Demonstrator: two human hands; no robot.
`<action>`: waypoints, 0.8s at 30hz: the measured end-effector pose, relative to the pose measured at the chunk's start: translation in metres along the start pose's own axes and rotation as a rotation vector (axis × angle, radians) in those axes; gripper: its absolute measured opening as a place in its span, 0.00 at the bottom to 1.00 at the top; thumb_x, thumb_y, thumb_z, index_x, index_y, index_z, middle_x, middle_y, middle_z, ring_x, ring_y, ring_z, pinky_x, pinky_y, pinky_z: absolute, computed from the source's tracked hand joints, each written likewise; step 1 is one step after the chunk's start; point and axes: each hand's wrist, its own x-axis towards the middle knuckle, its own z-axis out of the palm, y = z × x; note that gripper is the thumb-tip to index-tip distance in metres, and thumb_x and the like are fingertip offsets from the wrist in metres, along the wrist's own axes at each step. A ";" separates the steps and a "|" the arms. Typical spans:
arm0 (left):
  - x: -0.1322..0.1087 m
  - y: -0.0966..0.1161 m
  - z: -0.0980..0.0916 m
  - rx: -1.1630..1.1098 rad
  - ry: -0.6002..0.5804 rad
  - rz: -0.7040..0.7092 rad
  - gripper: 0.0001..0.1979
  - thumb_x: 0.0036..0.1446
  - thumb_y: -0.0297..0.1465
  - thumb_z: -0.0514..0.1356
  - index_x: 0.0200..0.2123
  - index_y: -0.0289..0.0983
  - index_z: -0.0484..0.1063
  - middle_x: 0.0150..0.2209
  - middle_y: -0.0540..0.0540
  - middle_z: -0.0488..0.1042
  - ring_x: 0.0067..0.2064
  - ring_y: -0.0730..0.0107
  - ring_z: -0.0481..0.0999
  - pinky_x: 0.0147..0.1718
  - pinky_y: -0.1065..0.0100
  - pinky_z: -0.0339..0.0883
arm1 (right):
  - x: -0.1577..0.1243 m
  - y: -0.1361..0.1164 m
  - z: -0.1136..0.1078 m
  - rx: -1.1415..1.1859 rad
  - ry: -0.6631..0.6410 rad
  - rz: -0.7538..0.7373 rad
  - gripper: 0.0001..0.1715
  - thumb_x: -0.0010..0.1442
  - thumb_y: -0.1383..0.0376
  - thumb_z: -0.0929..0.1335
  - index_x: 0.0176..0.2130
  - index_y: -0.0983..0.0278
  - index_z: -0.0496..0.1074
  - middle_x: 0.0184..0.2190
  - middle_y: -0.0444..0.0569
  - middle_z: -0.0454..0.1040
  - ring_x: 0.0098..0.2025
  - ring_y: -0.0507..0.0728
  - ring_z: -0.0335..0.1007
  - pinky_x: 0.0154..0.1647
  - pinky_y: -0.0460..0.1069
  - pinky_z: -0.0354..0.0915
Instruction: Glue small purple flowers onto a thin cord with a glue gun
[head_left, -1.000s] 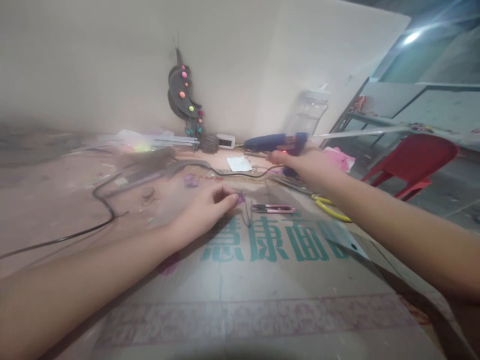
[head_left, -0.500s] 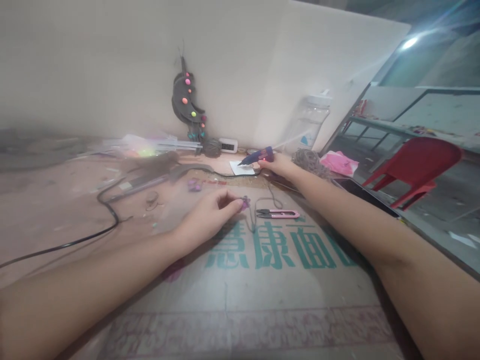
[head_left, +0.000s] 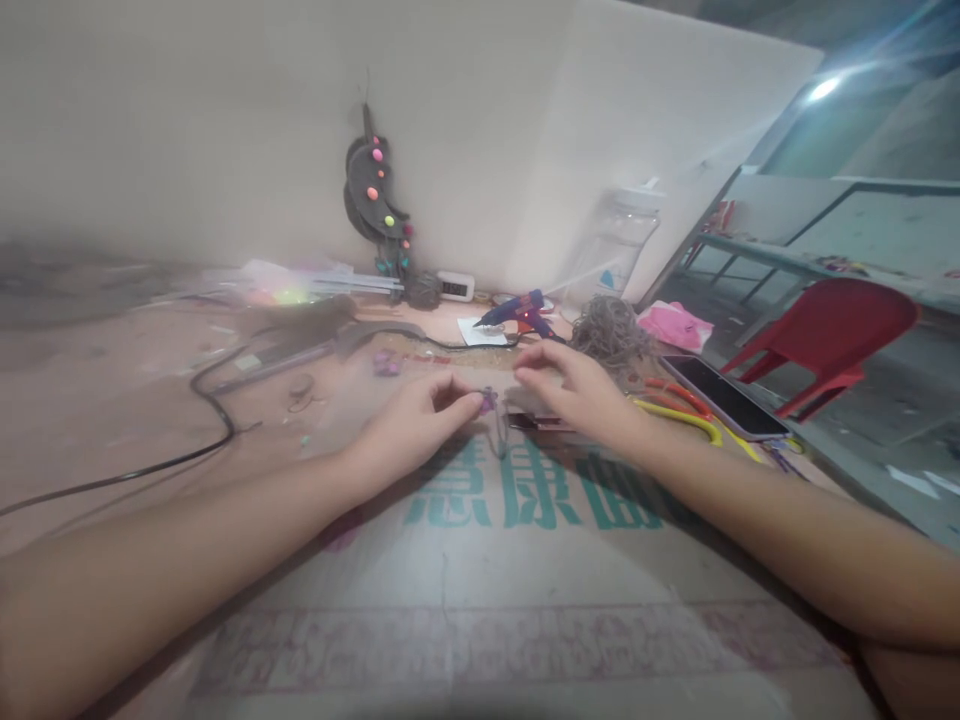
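Observation:
My left hand [head_left: 409, 425] pinches a small purple flower-like piece [head_left: 488, 401] between thumb and fingertips. A grey cord [head_left: 502, 440] hangs from it in a loop onto the printed sheet. Just to the right, my right hand [head_left: 562, 385] hovers with thumb and fingers slightly apart, nothing visible between them. Thread snips [head_left: 536, 423] lie beneath it, partly covered. Beyond the hands, a blue glue gun [head_left: 514, 310] rests with its nozzle over a white card [head_left: 481, 332]. Another purple piece [head_left: 387, 363] lies left of the card.
Grey yarn [head_left: 611, 330], a phone [head_left: 724, 395] and orange and yellow handles [head_left: 679, 410] are at right. A clear bottle [head_left: 619, 240] stands behind. A black cable [head_left: 214, 400] crosses the left side. A decorated grey crescent [head_left: 371, 195] hangs against the wall.
My right hand has let go of the glue gun and come back toward my left hand, now over the snips. My left hand keeps its pinch on the purple piece.

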 end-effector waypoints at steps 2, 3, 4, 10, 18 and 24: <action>-0.001 0.003 0.000 0.008 -0.007 0.006 0.13 0.63 0.41 0.59 0.32 0.37 0.71 0.31 0.49 0.75 0.33 0.69 0.72 0.32 0.68 0.64 | -0.008 -0.008 -0.007 -0.105 -0.138 -0.071 0.09 0.62 0.59 0.68 0.39 0.63 0.72 0.36 0.49 0.77 0.38 0.57 0.72 0.41 0.50 0.65; -0.001 0.005 0.000 0.014 -0.006 0.003 0.13 0.62 0.41 0.59 0.32 0.37 0.71 0.31 0.49 0.74 0.32 0.69 0.72 0.32 0.68 0.63 | -0.010 -0.011 -0.013 -0.168 -0.242 -0.075 0.09 0.61 0.60 0.69 0.39 0.63 0.72 0.35 0.48 0.76 0.36 0.56 0.71 0.38 0.49 0.64; -0.002 0.007 0.000 0.022 -0.004 -0.004 0.13 0.62 0.41 0.59 0.32 0.37 0.70 0.30 0.49 0.74 0.32 0.69 0.71 0.32 0.69 0.63 | -0.011 -0.013 -0.019 -0.219 -0.353 -0.053 0.09 0.60 0.60 0.71 0.39 0.62 0.72 0.34 0.47 0.76 0.33 0.55 0.71 0.35 0.49 0.62; -0.004 0.011 -0.001 0.069 -0.005 -0.026 0.12 0.62 0.40 0.59 0.33 0.37 0.71 0.32 0.50 0.75 0.34 0.68 0.72 0.34 0.68 0.63 | -0.015 -0.023 -0.041 -0.362 -0.578 0.045 0.06 0.58 0.64 0.72 0.38 0.61 0.76 0.34 0.46 0.78 0.32 0.54 0.72 0.30 0.47 0.58; -0.005 0.013 0.000 0.028 -0.010 -0.051 0.13 0.62 0.41 0.59 0.34 0.37 0.72 0.33 0.48 0.77 0.35 0.67 0.75 0.34 0.67 0.66 | -0.017 -0.021 -0.043 -0.515 -0.515 0.018 0.07 0.61 0.68 0.65 0.31 0.61 0.72 0.22 0.42 0.72 0.21 0.51 0.61 0.25 0.47 0.51; -0.005 0.014 0.000 0.039 -0.037 -0.053 0.14 0.63 0.42 0.59 0.34 0.38 0.72 0.34 0.47 0.78 0.37 0.65 0.77 0.37 0.65 0.67 | -0.018 -0.023 -0.044 -0.313 -0.135 0.003 0.12 0.69 0.62 0.60 0.45 0.61 0.70 0.23 0.41 0.72 0.23 0.52 0.66 0.28 0.46 0.58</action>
